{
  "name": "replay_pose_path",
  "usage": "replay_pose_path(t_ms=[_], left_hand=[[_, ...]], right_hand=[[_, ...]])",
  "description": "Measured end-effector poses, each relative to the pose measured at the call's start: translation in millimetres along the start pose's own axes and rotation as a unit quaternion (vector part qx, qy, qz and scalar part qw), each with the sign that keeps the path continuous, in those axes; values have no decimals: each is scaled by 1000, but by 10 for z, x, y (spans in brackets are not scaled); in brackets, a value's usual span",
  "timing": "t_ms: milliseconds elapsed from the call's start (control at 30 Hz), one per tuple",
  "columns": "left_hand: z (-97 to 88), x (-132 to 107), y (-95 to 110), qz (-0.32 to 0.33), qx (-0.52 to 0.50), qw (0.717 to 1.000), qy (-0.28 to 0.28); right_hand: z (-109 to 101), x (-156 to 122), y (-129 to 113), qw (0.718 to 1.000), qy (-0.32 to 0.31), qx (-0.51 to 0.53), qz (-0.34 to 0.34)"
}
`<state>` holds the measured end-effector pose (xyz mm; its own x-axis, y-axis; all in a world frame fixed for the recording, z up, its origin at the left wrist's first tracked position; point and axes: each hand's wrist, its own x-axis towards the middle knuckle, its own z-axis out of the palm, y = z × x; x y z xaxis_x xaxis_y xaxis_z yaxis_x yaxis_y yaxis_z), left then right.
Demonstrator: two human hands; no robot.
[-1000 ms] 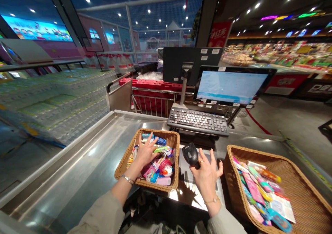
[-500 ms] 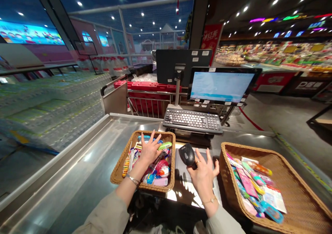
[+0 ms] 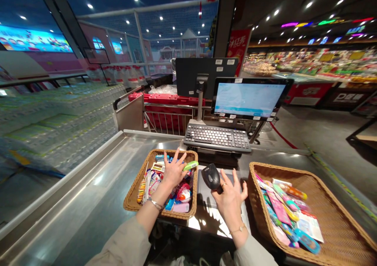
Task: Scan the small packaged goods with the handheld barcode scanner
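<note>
Head view: you look down over a checkout, with both your forearms in pale sleeves reaching forward.
Counter: the long brushed-steel counter (image 3: 88, 187) runs along your left side, and both baskets stand on it.
Left basket: the small square wicker basket (image 3: 132, 197) is heaped with bright little packets (image 3: 179, 195) of pink, blue and red.
Left hand: your left hand (image 3: 173, 172) hovers palm down over that heap with the fingers fanned wide and a bracelet at the wrist.
Green packet: a slim lime-green packet (image 3: 191, 165) lies at your thumb tip over the basket's far right corner. I cannot tell whether you are pinching it or only touching it.
Scanner: the black handheld barcode scanner (image 3: 212, 175) sits between the two baskets, just beside the left one, with its head raised.
Right hand: your right hand (image 3: 231, 197) grips the scanner's handle with thumb and forefinger, and the other fingers are splayed.
Till: the grey keyboard (image 3: 217, 136) and the lit flat screen (image 3: 249, 99) stand just beyond your hands.
Right basket: the large wicker basket (image 3: 338, 219) holds a loose row of flat packets (image 3: 282, 211) along its near left side. Much of its floor is bare.
Doing it well: I judge that a firm pinch on one packet alone matters here. Lift it clear of its neighbours so nothing spills over the rim. Hold the scanner steady, and bring the packet's printed code to it rather than chasing the packet with the scanner.
</note>
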<state>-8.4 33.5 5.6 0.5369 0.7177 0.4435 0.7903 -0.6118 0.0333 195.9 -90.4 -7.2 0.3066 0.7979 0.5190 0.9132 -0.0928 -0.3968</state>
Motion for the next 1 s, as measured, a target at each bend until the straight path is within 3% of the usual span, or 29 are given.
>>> replay_pose_path(t_ms=[1000], left_hand=[[118,134,139,1,-4,1000,5]], right_hand=[[-59,18,38,996,-64,53,-24]])
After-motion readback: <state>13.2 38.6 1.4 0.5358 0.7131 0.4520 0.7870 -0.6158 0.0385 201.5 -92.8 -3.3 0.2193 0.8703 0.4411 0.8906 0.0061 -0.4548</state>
